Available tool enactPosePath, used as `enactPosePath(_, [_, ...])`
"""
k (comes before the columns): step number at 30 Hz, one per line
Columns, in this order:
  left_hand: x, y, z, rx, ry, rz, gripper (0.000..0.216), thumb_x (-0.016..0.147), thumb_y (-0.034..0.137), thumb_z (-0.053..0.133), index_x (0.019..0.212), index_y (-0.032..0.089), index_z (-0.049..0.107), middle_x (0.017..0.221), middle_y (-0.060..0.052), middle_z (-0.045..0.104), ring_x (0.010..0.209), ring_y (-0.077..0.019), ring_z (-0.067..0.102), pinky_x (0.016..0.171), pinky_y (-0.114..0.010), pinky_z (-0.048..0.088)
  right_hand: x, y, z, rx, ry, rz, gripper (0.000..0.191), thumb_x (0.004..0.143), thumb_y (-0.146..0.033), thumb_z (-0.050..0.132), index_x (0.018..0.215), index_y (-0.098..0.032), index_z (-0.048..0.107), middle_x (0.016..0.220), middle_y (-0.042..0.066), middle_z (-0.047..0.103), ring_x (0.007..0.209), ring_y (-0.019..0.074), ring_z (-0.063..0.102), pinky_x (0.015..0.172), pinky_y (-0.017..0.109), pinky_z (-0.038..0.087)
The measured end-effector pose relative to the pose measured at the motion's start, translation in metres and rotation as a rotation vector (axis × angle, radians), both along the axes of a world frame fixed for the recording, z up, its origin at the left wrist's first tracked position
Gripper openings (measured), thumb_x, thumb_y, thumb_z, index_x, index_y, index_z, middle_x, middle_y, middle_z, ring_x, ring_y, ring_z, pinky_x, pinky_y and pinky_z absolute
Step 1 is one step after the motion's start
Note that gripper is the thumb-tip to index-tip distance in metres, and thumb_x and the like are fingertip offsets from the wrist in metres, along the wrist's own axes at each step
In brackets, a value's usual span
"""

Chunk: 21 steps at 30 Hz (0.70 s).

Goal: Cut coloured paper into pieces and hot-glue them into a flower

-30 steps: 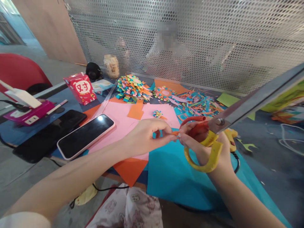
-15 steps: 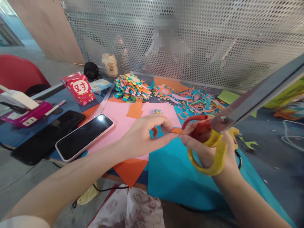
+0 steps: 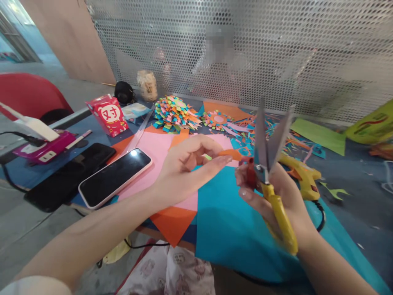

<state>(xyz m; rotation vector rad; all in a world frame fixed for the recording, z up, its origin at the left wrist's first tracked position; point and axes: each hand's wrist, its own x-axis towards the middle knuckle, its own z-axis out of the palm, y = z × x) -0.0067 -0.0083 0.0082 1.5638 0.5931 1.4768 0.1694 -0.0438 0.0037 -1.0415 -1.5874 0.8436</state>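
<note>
Between the thumb and fingers of my left hand (image 3: 196,162) is a small piece of orange paper (image 3: 232,154). My right hand (image 3: 282,200) holds a pair of scissors (image 3: 266,168) with one red and one yellow handle; the blades are spread and point up and away from me. The right fingertips are just right of the orange piece, apart from the left hand. Below both hands lies a large blue sheet of paper (image 3: 233,229), with a pink sheet (image 3: 153,147) to its left. A yellow glue gun (image 3: 303,180) lies behind my right hand, partly hidden.
A fringed paper ball (image 3: 175,112), a paper flower (image 3: 217,119) and several loose paper strips lie at the back, before a perforated metal screen (image 3: 172,32). On the left are a phone (image 3: 115,178), a red packet (image 3: 109,114) and a purple power strip (image 3: 46,147).
My right hand has drawn away from the orange paper and turned the scissors, so the blades swing from far right to upright and spread. The view has shifted slightly.
</note>
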Motion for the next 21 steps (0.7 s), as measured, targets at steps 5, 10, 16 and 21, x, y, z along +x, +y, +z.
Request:
enactPosePath(5, [-0.003, -0.003, 0.003, 0.043, -0.033, 0.059, 0.017, 0.082, 0.027, 0.069, 0.075, 0.021, 0.056, 0.075, 0.001, 0.062, 0.060, -0.0078, 0.057, 0.051, -0.021, 0.047, 0.005, -0.001, -0.010, -0.105, -0.061, 0.100, 0.025, 0.075, -0.033, 0.077, 0.084, -0.025, 0.055, 0.073, -0.003, 0.059, 0.064, 0.0123, 0.057, 0.055, 0.020, 0.051])
enactPosePath(10, [-0.003, -0.003, 0.003, 0.074, -0.039, 0.072, 0.014, 0.084, 0.026, 0.067, 0.078, 0.021, 0.056, 0.084, 0.001, 0.066, 0.063, -0.0073, 0.060, 0.053, -0.021, 0.048, 0.010, -0.002, -0.017, -0.131, -0.085, 0.136, 0.022, 0.079, -0.036, 0.074, 0.087, -0.027, 0.057, 0.075, -0.003, 0.060, 0.067, 0.0125, 0.058, 0.058, 0.019, 0.051])
enactPosePath(16, [-0.003, -0.003, 0.003, 0.098, -0.067, 0.046, 0.013, 0.082, 0.015, 0.067, 0.078, 0.021, 0.055, 0.081, 0.002, 0.063, 0.065, -0.0071, 0.059, 0.056, -0.020, 0.047, 0.008, -0.004, -0.015, -0.192, -0.090, 0.125, 0.024, 0.076, -0.039, 0.076, 0.084, -0.026, 0.058, 0.071, -0.003, 0.058, 0.062, 0.0129, 0.055, 0.055, 0.020, 0.050])
enactPosePath(21, [-0.002, -0.002, 0.004, 0.098, -0.098, 0.028, 0.014, 0.081, 0.012, 0.067, 0.074, 0.020, 0.058, 0.079, 0.003, 0.064, 0.063, -0.0059, 0.058, 0.057, -0.018, 0.048, 0.007, -0.005, -0.014, -0.220, -0.058, 0.138, 0.028, 0.074, -0.042, 0.078, 0.082, -0.025, 0.057, 0.069, -0.003, 0.056, 0.060, 0.0121, 0.052, 0.052, 0.020, 0.048])
